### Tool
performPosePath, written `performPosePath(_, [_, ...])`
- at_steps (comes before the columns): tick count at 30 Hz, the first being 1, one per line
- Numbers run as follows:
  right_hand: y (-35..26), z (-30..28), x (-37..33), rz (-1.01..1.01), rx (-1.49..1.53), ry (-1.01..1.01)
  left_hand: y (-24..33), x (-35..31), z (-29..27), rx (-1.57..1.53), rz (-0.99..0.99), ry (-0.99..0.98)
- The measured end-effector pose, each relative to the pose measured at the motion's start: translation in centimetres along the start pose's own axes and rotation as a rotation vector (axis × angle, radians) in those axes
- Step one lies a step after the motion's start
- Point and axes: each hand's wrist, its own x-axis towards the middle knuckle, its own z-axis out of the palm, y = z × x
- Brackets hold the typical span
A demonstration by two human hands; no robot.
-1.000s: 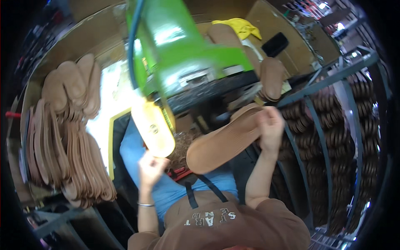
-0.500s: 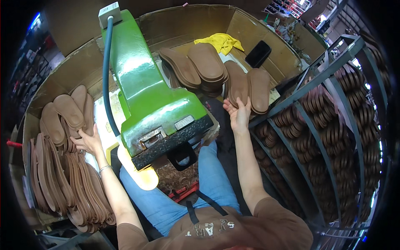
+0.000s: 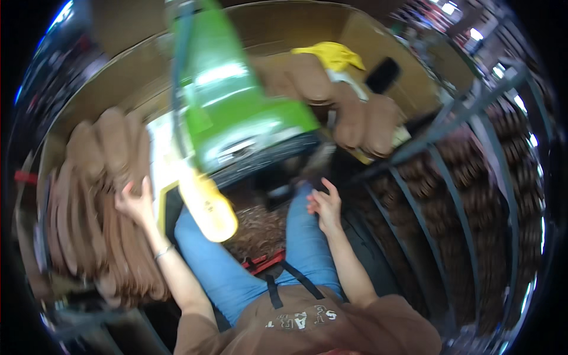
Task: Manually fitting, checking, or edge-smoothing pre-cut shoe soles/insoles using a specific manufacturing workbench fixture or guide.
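Note:
On the left, my left hand is at the inner edge of a packed row of brown shoe soles, thumb and forefinger apart. Blur hides whether its fingertips touch them. More loose brown soles lean just beyond that hand. My right hand hovers by my right knee, fingers parted and loosely bent, with nothing in it. Past it, several brown soles lie at the right of the bench. Between my hands stands a green machine with a dark front edge; a glowing yellow-white paddle-shaped part sticks out below.
A cardboard wall curves around the back. Near it lie a yellow cloth and a black phone-like object. A metal rack packed with brown soles rises close on the right. Brown shavings lie below the machine.
My right hand has left the right-hand soles and drawn back toward my knee. My left hand has come slightly nearer me, away from the loose soles. The whole view has shifted and blurred.

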Motion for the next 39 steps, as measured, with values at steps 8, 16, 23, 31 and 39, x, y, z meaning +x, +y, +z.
performPosePath(8, [4.6,-1.2,-3.9,0.122,-0.055,-0.137,2.5,2.4,2.2,-0.325,-0.096,-0.054])
performPosePath(16, [4.7,-0.9,-4.7,0.189,-0.079,-0.21,5.0,1.9,-14.5,-0.61,0.001,0.077])
performPosePath(23, [2.9,4.1,-7.7,0.176,0.098,-0.653,9.1,-7.5,-19.0,-1.034,-0.274,-0.083])
performPosePath(31, [5.2,-1.8,-10.5,0.393,0.058,-0.597,14.8,-14.8,-14.8,-1.504,-0.494,-0.766])
performPosePath(39, [7.0,-2.6,-13.7,0.611,0.086,-0.695,20.5,-13.7,-14.1,-1.273,-0.256,-1.105])
